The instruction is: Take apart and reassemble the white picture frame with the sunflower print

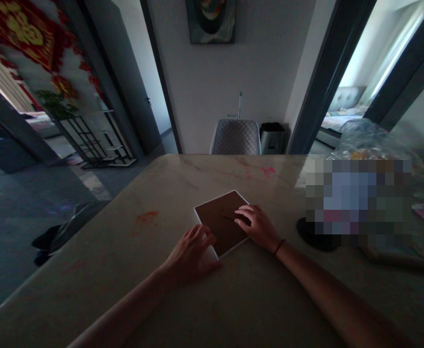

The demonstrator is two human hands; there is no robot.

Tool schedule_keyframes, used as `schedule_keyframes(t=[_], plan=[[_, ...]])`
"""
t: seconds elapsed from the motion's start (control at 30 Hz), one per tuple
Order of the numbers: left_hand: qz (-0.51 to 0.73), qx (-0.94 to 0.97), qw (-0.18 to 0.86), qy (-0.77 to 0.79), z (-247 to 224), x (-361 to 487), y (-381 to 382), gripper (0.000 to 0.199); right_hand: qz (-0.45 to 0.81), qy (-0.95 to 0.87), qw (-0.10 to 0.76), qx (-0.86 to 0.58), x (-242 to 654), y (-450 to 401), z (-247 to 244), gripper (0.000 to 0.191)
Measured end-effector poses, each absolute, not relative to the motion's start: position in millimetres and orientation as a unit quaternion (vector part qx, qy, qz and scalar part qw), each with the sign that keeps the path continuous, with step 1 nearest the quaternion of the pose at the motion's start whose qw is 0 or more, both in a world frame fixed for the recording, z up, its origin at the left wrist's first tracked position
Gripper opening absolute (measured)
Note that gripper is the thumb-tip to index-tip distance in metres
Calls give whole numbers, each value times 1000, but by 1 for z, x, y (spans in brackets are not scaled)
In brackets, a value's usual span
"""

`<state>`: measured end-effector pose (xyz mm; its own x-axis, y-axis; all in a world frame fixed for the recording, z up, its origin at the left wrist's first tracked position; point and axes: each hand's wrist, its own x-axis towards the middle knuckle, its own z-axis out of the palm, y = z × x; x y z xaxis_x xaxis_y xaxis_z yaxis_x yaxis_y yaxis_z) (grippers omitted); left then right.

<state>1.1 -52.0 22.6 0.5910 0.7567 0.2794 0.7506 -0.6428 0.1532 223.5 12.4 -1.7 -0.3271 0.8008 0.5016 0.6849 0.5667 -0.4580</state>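
A picture frame [221, 227] lies back side up on the table, with a brown backing panel and a thin white rim. My left hand [192, 249] is at its near left edge, fingers curled over the rim and thumb by the near corner. Over the right part of the backing rests my right hand [257, 224], its thumb and fingers apart. A short thin line or slit shows on the panel beside those fingertips; what it is I cannot make out. A dark band circles my right wrist.
The stone-patterned table [161, 193] has reddish marks. To the right stand a dark round base [318, 237], a blurred-out patch and crumpled clear plastic [371, 137]. Beyond the far edge are a quilted grey chair [236, 137] and a bin [272, 137]. Dark seats [70, 227] are at left.
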Motion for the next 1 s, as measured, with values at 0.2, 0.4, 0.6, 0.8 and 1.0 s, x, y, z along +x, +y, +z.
schedule_keyframes(t=[0.2,0.4,0.6,0.8,1.0], plan=[[140,891,21,431,28,4,-51,39,89,-820,350,-444,219,12,-3,24],[129,897,10,423,31,4,-51,39,76,-823,351,-441,219,14,-6,25],[162,896,2,414,27,-3,-55,36,58,-825,355,-436,218,13,-8,23],[176,895,7,409,27,-8,-56,35,49,-824,365,-431,218,13,-8,21],[160,902,7,401,29,-6,-54,33,57,-824,354,-438,219,15,-7,20]])
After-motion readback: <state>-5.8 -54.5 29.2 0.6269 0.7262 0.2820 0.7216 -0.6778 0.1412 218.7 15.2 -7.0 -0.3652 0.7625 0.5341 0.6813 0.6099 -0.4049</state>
